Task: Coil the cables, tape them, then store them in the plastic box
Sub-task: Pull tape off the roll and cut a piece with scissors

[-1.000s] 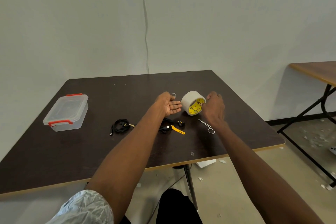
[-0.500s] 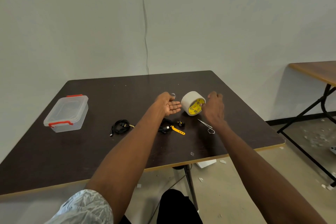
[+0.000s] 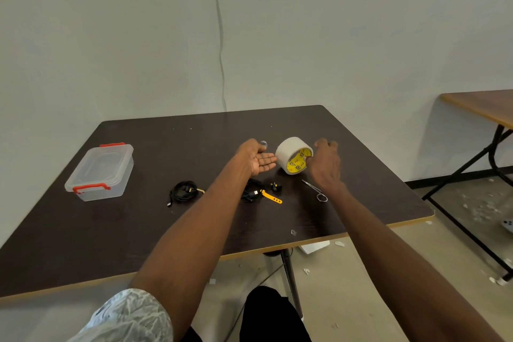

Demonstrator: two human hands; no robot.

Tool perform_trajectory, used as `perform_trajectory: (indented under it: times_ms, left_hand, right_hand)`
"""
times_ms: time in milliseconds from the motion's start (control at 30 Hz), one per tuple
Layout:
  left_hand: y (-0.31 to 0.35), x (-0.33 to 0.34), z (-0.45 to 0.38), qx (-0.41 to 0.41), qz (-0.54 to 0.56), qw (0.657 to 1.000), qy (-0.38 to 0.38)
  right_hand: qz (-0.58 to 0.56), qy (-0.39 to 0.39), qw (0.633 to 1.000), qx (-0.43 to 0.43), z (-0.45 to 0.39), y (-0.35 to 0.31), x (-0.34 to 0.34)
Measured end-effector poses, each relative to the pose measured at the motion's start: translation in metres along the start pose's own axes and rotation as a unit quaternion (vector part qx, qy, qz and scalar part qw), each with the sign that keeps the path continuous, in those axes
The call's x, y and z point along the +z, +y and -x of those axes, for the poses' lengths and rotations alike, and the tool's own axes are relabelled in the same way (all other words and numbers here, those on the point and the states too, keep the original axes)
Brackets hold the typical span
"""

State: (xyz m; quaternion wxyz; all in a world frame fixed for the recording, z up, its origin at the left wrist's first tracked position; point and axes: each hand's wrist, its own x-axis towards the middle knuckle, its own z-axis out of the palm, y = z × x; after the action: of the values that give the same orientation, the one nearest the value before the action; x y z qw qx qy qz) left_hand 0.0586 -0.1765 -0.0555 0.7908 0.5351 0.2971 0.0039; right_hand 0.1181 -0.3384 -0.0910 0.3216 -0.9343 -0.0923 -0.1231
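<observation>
A white tape roll [image 3: 287, 153] with a yellow core stands on its edge on the dark table [image 3: 138, 230]. My left hand [image 3: 256, 159] lies open, palm up, just left of the roll. My right hand [image 3: 324, 164] is at the roll's right rim, fingers spread and slightly blurred, thumb by the core. A coiled black cable [image 3: 183, 191] lies left of my left forearm. A second black cable [image 3: 251, 194] with a yellow strap [image 3: 270, 197] lies under my left wrist. The clear plastic box [image 3: 100, 172] with red latches sits shut at the table's left.
Small scissors [image 3: 315, 190] lie on the table below my right hand. A small clear object [image 3: 263, 144] sits by my left thumb. A thin cable [image 3: 220, 36] runs down the wall behind. Another table [image 3: 483, 105] stands to the right, with scraps on the floor.
My right hand's fingers have lifted and spread at the roll's rim. The left hand, the roll and the cables stay where they were.
</observation>
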Motion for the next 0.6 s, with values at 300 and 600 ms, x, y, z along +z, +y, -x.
perform_trajectory:
  times_ms: [300, 600]
  left_hand:
    - [-0.002, -0.004, 0.001, 0.004, 0.008, 1.000, -0.002]
    - [0.010, -0.033, 0.003, 0.012, 0.006, 1.000, 0.022]
  right_hand:
    - [0.025, 0.002, 0.997, -0.075, -0.025, 0.007, 0.007]
    - [0.088, -0.122, 0.982, -0.115, -0.061, -0.004, 0.004]
